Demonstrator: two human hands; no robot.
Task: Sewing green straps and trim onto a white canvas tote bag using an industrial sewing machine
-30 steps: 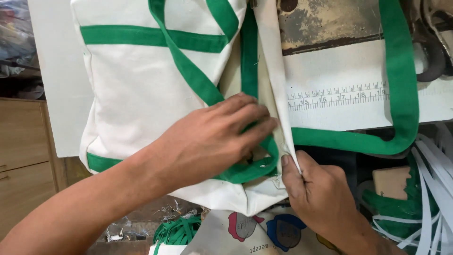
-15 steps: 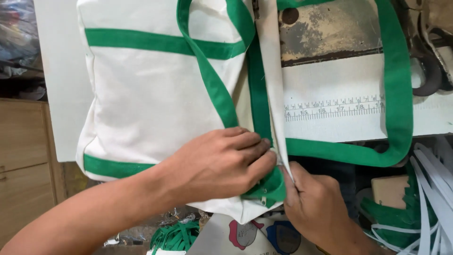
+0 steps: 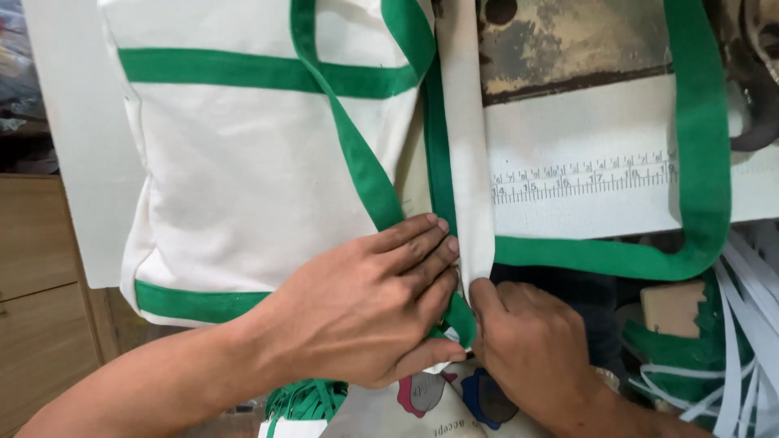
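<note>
Bag: the cream canvas bag [image 3: 251, 186] with green trim lies flat on the white desk [image 3: 73, 162], its lower edge under and just in front of the fingers of both hands.
Left hand: the left hand [image 3: 365, 308] lies flat on the lower corner of the bag, fingers [image 3: 422, 243] close together and stretched, pressing the cloth and the green strap [image 3: 357, 154] down; it grips nothing.
Right hand: the right hand [image 3: 531, 345] is just beside the left one, nearly touching; its fingertips pinch the bottom of the cream cloth strip [image 3: 466, 154] and the green binding there.
Beyond the fingers: a printed ruler strip [image 3: 580, 185] on the desk, to the right of the strip; a green handle loop [image 3: 698, 154] further right.
Near the wrists: white tapes [image 3: 751, 332] and green scraps [image 3: 304, 401], below the desk edge.
Risk, slipping: I judge the narrow pinch may lose the fold, because the binding is thick.
Risk, skew: if the flat hand drags, the strap may shift and wrinkle.
Risk, snag: the hanging loop could catch on the desk corner.
</note>
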